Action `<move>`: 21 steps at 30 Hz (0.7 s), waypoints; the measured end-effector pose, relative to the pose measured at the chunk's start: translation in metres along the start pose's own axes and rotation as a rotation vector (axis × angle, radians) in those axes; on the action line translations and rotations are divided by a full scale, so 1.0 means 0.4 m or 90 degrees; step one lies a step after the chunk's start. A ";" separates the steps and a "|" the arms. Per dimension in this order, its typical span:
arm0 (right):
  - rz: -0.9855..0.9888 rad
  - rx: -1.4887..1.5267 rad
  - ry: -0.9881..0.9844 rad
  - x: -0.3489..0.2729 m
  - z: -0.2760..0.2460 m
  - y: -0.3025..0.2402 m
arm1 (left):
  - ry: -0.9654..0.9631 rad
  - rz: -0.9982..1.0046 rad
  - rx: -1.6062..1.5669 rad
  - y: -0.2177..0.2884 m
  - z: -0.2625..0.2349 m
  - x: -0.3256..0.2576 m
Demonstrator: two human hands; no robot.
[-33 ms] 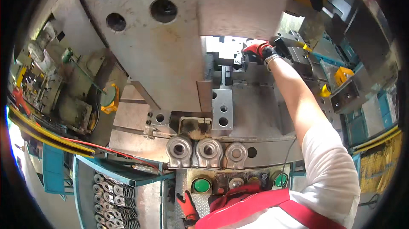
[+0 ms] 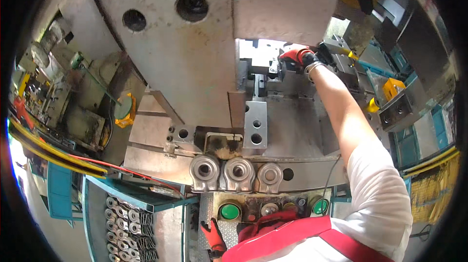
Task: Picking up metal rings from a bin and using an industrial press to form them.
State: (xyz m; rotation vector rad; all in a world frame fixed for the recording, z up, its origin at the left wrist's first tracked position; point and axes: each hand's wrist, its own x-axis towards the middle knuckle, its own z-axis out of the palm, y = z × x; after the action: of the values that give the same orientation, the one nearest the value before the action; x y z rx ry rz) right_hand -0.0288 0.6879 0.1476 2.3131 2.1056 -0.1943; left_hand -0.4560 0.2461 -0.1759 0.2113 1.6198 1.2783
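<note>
My right arm stretches far forward into the press. My right hand (image 2: 296, 56), in a red and black glove, is under the upper press block (image 2: 195, 67), beside the metal die parts (image 2: 265, 67). Its fingers are curled closed; what they grip is too small and dark to make out. My left hand (image 2: 213, 236), gloved the same way, hangs low beside the control panel (image 2: 253, 203), thumb and fingers apart, holding nothing. Three stamped metal parts with round rings stand in a row on the press's front ledge: a left one (image 2: 204, 173), a middle one (image 2: 239, 174) and a right one (image 2: 269, 177).
Green push buttons sit on the panel, one left (image 2: 229, 211) and one right (image 2: 320, 207). A blue-framed bin (image 2: 87, 213) at lower left holds several ringed metal parts (image 2: 124, 228). Yellow rails (image 2: 53, 157) run along the left. A drilled steel block (image 2: 255, 125) lies before the die.
The view has shifted very slightly, moving the press block a little to the right in the picture. Both hands stay essentially where they were.
</note>
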 end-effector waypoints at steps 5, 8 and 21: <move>0.021 0.083 -0.003 -0.036 -0.016 -0.004 | 0.034 -0.070 0.049 0.011 0.006 0.001; 0.039 0.112 0.043 -0.067 -0.036 -0.027 | 0.016 0.000 -0.015 -0.031 -0.008 0.025; -0.033 -0.121 -0.085 0.117 0.012 0.045 | 0.026 -0.115 -0.010 -0.039 -0.057 0.054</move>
State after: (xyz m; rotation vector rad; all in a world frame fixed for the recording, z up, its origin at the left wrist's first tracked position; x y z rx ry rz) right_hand -0.0072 0.7322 0.1369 2.0812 2.0252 -0.1366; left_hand -0.4773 0.2395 -0.2029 0.0286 1.6241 1.1637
